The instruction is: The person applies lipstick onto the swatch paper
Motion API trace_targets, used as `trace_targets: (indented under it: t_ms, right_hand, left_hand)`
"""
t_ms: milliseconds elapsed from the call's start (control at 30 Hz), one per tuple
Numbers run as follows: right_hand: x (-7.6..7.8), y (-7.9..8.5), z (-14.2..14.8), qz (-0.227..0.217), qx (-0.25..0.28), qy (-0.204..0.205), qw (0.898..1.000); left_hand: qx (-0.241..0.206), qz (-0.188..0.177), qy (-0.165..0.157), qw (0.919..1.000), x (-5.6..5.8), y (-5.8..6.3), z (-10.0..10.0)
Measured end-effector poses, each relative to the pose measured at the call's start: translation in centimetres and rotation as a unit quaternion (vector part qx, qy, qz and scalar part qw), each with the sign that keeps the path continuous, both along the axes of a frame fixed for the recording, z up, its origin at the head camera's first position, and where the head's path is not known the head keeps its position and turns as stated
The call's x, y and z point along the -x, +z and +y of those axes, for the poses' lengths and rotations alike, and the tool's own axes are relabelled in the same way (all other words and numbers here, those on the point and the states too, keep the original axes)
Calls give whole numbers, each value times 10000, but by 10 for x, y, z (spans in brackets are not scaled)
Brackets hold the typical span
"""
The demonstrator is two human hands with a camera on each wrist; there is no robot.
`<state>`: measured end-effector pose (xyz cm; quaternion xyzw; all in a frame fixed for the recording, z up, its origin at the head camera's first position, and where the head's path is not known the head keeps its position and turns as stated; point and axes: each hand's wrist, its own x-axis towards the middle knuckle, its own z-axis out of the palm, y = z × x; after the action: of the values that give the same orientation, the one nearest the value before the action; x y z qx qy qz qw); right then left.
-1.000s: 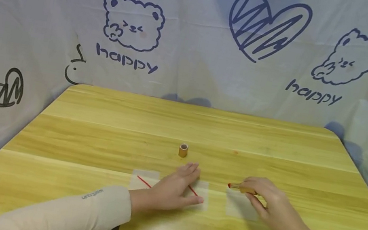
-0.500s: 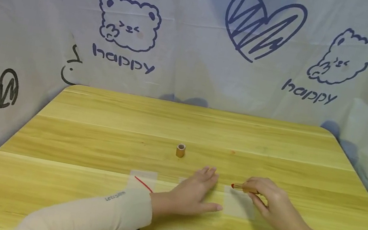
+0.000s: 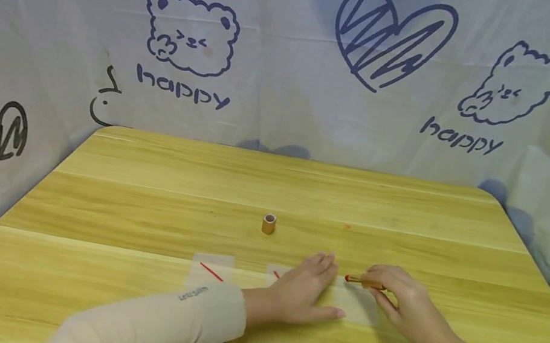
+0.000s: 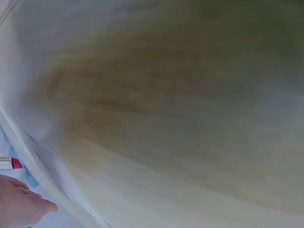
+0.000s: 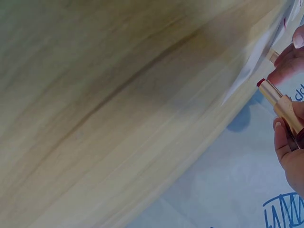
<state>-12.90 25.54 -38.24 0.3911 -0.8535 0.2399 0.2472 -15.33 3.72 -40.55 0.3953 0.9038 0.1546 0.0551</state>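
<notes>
My right hand (image 3: 404, 295) pinches an uncapped lipstick (image 5: 284, 108) with a gold tube, its red tip pointing left. That tip is just above the far left part of the rightmost thin whitish sheet (image 3: 358, 309). My left hand (image 3: 301, 289) lies palm down with straight fingers, its thumb and fingertips at that sheet's left side. Beneath the left hand, the middle sheet (image 3: 271, 268) is mostly hidden, with part of a red line showing. On the left sheet (image 3: 201, 278) runs a slanting red line, its lower end reaching the sleeve.
An orange-gold lipstick cap (image 3: 268, 224) stands upright, open end up, beyond the sheets. The wooden table (image 3: 135, 214) is backed by a white cloth (image 3: 281, 74) with drawn bears and hearts. Small red smudges (image 3: 347, 226) mark the tabletop.
The left hand has slid right, from over the middle sheet to the rightmost sheet's left side. The right hand with the lipstick has barely moved. The view has shifted slightly.
</notes>
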Motion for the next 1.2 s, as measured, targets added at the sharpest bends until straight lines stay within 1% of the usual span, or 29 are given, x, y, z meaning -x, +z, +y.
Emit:
trace_targets:
  t_ms: [100, 300, 400, 667, 867, 1067, 1200]
  right_hand:
    - [0, -1, 0, 4, -44, -22, 10000]
    - [0, 0, -2, -63, -169, -102, 9998]
    - [-1, 0, -3, -95, -235, -151, 9996]
    - [-2, 2, -2, -184, -270, -132, 9994]
    - [0, 2, -2, -69, -241, -21, 9997]
    - [2, -1, -2, 76, -258, 85, 9996]
    - [2, -2, -3, 64, -301, 173, 9994]
  left_hand:
    - [127, -12, 13, 9999, 0, 1, 3]
    - [445, -215, 143, 9987, -1, 1, 9]
    - [555, -232, 179, 9980, -1, 0, 11]
    - [638, -199, 198, 9976, 2, -1, 15]
    - [678, -157, 181, 9974, 4, 0, 18]
    - [761, -151, 160, 9969, 4, 2, 21]
    - [829, -102, 169, 9964, 3, 2, 22]
